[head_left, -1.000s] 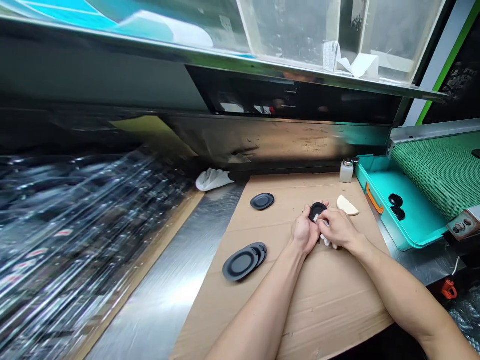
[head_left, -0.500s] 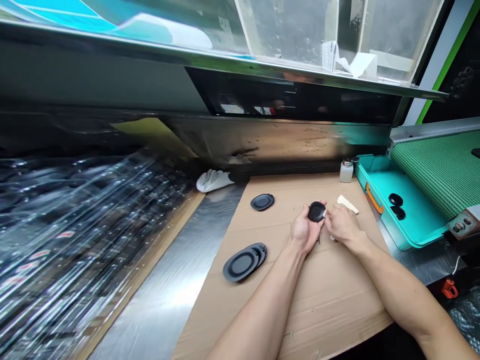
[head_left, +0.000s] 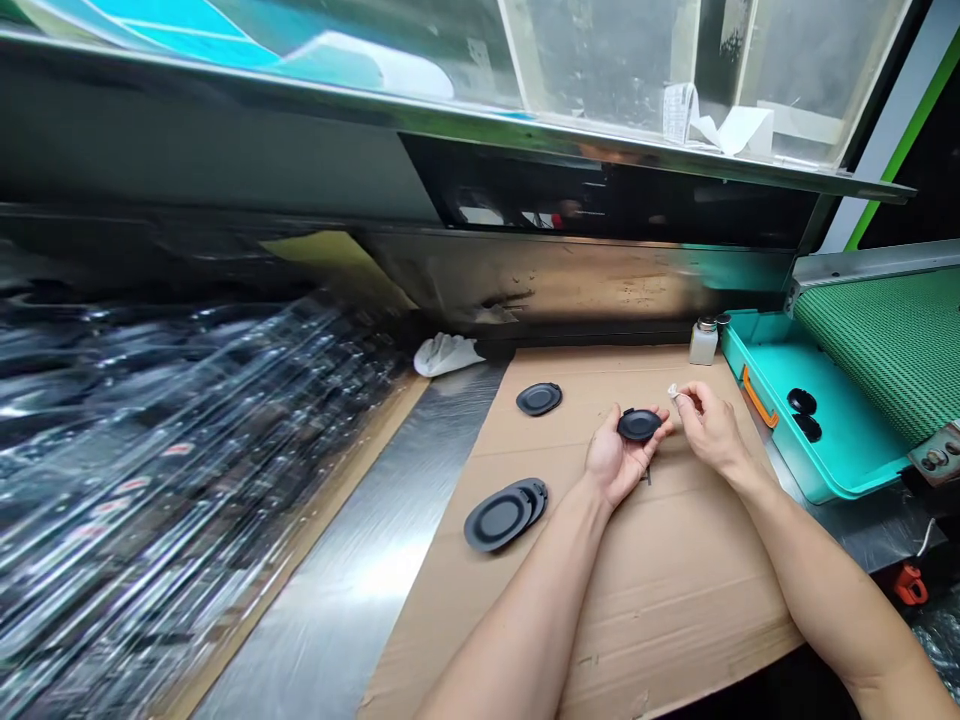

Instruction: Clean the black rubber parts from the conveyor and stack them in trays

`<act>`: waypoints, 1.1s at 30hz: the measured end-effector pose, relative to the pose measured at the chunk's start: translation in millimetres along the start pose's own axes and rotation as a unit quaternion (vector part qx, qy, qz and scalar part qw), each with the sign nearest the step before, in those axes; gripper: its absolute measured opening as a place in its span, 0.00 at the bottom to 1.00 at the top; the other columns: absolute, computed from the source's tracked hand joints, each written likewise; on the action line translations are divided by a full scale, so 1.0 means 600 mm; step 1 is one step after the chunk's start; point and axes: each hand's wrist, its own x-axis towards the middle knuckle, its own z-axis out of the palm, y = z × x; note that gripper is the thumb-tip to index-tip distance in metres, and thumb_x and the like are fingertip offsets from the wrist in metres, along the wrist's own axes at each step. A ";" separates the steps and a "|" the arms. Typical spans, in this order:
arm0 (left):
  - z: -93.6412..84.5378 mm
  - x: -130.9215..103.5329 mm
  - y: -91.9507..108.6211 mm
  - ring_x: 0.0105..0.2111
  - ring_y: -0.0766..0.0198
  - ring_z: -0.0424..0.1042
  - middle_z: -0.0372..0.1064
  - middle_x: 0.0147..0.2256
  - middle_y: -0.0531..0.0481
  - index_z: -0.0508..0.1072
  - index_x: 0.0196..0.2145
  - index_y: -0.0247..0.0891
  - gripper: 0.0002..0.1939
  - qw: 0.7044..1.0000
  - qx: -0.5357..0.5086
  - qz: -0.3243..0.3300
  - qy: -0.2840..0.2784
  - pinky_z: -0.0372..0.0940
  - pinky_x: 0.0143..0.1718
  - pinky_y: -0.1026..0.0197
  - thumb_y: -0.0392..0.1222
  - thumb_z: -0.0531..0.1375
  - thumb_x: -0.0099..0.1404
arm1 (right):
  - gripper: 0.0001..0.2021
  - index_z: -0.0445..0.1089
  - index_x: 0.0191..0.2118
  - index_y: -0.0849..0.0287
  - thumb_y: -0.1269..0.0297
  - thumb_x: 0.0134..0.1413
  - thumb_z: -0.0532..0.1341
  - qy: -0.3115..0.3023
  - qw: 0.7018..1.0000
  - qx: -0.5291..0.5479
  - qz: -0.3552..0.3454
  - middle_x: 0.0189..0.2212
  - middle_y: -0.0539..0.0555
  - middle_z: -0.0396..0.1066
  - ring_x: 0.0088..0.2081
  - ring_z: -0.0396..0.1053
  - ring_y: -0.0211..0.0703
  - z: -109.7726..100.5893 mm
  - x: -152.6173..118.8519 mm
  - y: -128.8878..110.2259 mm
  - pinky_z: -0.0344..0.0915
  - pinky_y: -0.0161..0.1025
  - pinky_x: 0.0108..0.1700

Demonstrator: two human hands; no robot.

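The black oval part (head_left: 640, 424) is in the left hand (head_left: 616, 462), which grasps it above the cardboard sheet (head_left: 675, 590). Near to it, the right hand (head_left: 709, 425) pinches a small white piece (head_left: 673, 392) between its fingertips. On the cardboard, at the left, lie a single dark oval plate (head_left: 539, 399) and an overlapping group of similar plates (head_left: 496, 520). Farther right stands a teal bin (head_left: 851, 445), with black round pieces (head_left: 802, 402) inside.

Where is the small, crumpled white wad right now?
In the head view, the small white wad is pinched in the right hand, to the upper right of the black oval plastic piece held in the left hand.
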 end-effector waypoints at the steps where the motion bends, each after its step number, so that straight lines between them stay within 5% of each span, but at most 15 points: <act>1: 0.000 0.001 -0.001 0.29 0.60 0.78 0.77 0.35 0.35 0.74 0.46 0.26 0.31 1.000 0.024 -0.013 0.007 0.75 0.29 0.61 0.56 0.43 0.77 | 0.09 0.69 0.44 0.57 0.60 0.67 0.55 -0.012 1.000 0.001 -0.001 0.36 0.51 0.76 0.37 0.73 0.41 0.001 -0.002 -0.002 0.65 0.36 0.41; 9: 0.003 -0.002 -0.025 0.15 0.63 0.69 0.72 0.20 0.41 0.74 0.29 0.32 0.38 0.980 0.200 0.009 -0.014 0.61 0.14 0.65 0.64 0.38 0.74 | 0.10 0.76 0.47 0.57 0.65 0.65 0.60 -0.090 0.986 -0.103 -0.096 0.40 0.55 0.76 0.44 0.71 0.43 0.007 -0.009 -0.009 0.64 0.38 0.49; 15: 0.000 -0.009 -0.038 0.10 0.64 0.63 0.67 0.13 0.44 0.76 0.26 0.34 0.41 0.907 0.410 0.089 0.041 0.57 0.13 0.65 0.70 0.41 0.71 | 0.09 0.77 0.42 0.58 0.66 0.67 0.58 -0.119 0.966 -0.200 -0.111 0.38 0.55 0.74 0.42 0.69 0.43 0.007 -0.013 -0.009 0.62 0.38 0.46; 23: 0.002 -0.007 -0.021 0.11 0.65 0.66 0.74 0.21 0.40 0.76 0.33 0.30 0.39 0.954 0.292 0.048 0.045 0.56 0.10 0.65 0.67 0.41 0.72 | 0.09 0.76 0.38 0.58 0.69 0.66 0.57 -0.113 0.971 -0.194 -0.087 0.35 0.53 0.73 0.38 0.69 0.41 -0.012 -0.001 -0.002 0.61 0.36 0.43; 33: -0.004 -0.003 -0.039 0.09 0.63 0.63 0.66 0.12 0.43 0.74 0.21 0.36 0.39 0.904 0.412 0.091 0.061 0.56 0.12 0.65 0.67 0.42 0.72 | 0.09 0.73 0.38 0.58 0.68 0.67 0.56 -0.142 0.951 -0.243 -0.125 0.37 0.55 0.73 0.41 0.69 0.43 0.014 -0.013 -0.012 0.61 0.37 0.45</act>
